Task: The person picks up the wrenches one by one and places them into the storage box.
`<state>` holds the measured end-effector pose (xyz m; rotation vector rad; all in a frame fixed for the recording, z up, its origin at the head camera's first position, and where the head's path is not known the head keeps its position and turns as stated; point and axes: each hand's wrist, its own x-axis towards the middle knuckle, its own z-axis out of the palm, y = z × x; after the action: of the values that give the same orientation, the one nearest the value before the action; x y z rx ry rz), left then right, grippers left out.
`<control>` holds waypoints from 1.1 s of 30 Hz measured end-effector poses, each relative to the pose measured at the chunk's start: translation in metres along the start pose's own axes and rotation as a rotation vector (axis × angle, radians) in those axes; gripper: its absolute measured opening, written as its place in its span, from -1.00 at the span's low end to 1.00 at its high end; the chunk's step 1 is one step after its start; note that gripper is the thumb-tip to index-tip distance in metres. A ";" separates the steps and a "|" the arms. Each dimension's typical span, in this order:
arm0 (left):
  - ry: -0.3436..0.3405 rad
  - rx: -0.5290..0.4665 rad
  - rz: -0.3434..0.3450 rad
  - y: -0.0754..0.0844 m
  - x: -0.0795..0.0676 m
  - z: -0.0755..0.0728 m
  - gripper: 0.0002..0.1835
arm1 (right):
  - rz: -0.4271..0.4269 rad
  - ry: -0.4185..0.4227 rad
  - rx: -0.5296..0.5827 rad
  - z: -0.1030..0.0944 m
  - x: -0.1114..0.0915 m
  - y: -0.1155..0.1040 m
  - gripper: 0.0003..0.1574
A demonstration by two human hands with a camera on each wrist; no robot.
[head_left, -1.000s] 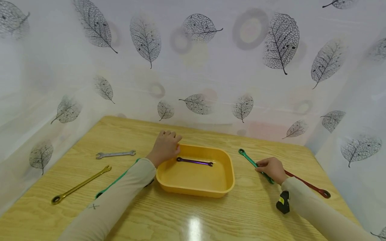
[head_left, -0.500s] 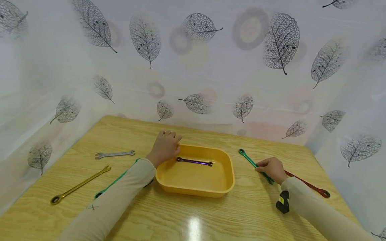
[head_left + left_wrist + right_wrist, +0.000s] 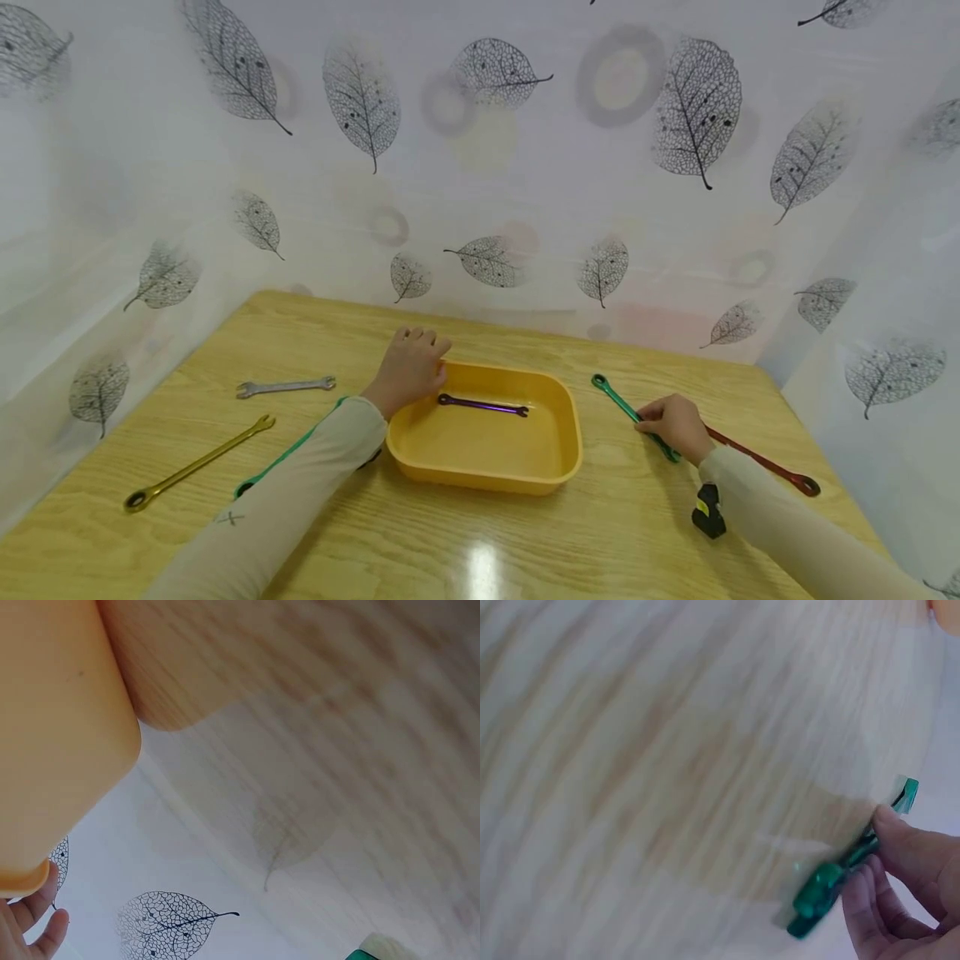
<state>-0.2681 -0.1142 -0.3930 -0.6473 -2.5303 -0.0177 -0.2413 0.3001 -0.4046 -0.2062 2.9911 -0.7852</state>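
Note:
A yellow plastic tray [image 3: 480, 481] stands mid-table with a purple combination wrench [image 3: 483, 406] lying in it. My left hand [image 3: 408, 372] holds the tray's rim at the back left corner. In the left wrist view, fingertips [image 3: 49, 930] curl at the lip beside the tray's smooth outer wall [image 3: 60, 735]. To the right of the tray, my right hand [image 3: 673, 425] pinches a green wrench [image 3: 618, 399] near its middle. The right wrist view shows thumb and fingers on either side of this green wrench [image 3: 819, 891], close over the wood surface.
A red wrench [image 3: 765, 461] lies right of my right hand, partly behind it. On the left are a silver wrench [image 3: 287, 387], a gold wrench [image 3: 198, 463] and another green wrench [image 3: 288, 450], partly covered by my left sleeve. Leaf-printed sheeting [image 3: 480, 183] encloses the table [image 3: 420, 550].

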 end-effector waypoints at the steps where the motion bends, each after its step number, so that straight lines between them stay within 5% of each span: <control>1: -0.003 0.000 -0.001 0.000 0.000 0.001 -0.73 | -0.008 -0.001 -0.018 0.000 -0.001 0.000 -0.72; 10: 0.015 0.007 -0.004 0.000 0.000 0.000 -0.75 | -0.074 0.012 -0.075 -0.003 -0.002 -0.001 -0.76; 33: 0.010 -0.009 -0.005 0.000 0.000 0.003 -0.73 | -0.080 0.015 -0.075 -0.005 -0.006 -0.002 -0.76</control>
<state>-0.2695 -0.1134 -0.3952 -0.6426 -2.5241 -0.0346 -0.2355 0.3018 -0.3997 -0.3257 3.0462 -0.6849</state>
